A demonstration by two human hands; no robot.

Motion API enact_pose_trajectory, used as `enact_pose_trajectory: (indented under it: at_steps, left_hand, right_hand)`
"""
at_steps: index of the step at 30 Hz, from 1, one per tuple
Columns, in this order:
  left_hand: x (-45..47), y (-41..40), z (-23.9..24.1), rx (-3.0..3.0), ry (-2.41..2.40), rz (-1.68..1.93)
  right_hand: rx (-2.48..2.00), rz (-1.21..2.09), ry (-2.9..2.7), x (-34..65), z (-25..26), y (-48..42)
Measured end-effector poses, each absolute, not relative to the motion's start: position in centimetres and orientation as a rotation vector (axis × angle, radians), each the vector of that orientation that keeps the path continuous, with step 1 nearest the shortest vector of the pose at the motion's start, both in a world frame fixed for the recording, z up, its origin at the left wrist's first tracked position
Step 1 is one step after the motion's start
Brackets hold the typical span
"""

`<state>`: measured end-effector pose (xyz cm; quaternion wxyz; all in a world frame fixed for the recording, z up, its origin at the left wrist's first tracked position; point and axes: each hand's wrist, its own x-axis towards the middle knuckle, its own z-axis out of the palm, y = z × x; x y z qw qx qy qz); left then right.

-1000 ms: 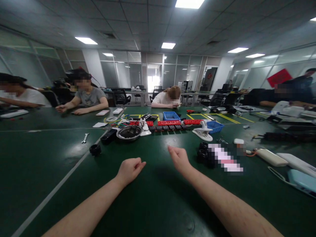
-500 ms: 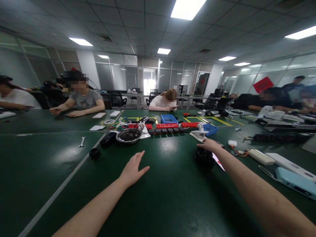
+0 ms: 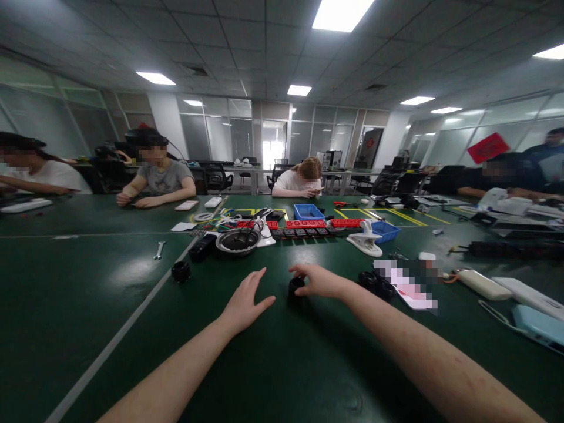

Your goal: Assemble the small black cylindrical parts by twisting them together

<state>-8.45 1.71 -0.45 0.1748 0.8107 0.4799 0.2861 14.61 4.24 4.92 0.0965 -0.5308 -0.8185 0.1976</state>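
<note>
My right hand (image 3: 315, 280) grips a small black round part (image 3: 295, 288) between thumb and fingers, just above or on the green table (image 3: 273, 364); its exact kind is hard to make out. To its left, my left hand (image 3: 247, 301) is open, palm turned inward, thumb and fingers apart, with nothing in it. More black round parts (image 3: 376, 285) lie to the right of my right hand, beside a pink-and-white phone-like flat object (image 3: 409, 288). A similar black round part (image 3: 180, 271) with a notched edge stands at the left, near the pale line on the table.
Further back are a round metal dish (image 3: 238, 242), red and black strips (image 3: 306, 224), blue bins (image 3: 309, 211), a white clamp (image 3: 366, 242) and a wrench (image 3: 159, 251). Power banks (image 3: 480, 284) lie at right. Other people (image 3: 161, 176) sit around the table.
My right hand has moved left from the cluster of black parts, bringing one black round part to the middle near my left hand. My left hand stays open. The view has shifted slightly.
</note>
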Motion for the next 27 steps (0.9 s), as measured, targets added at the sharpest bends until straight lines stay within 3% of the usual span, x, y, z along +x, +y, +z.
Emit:
enact_pose_trajectory:
  at_steps: [2,5,17,27]
  left_hand:
    - [-8.3,1.3,0.0,2.322,1.262,0.870]
    - [-8.2,0.9,0.6,2.348,1.133,0.892]
    - [-5.8,-0.8,0.9,2.352,1.100,0.775]
    - [-5.1,-0.9,1.0,2.191,1.053,0.740]
  right_hand:
    - [-1.213,0.802,-2.501,13.6,4.6,2.4]
    - [-1.104,0.917,-2.447,13.8,3.9,0.9]
    - [-1.092,0.629,-2.465,14.5,0.3,1.8]
    - [-0.954,0.747,-2.550,15.1,1.1,1.2]
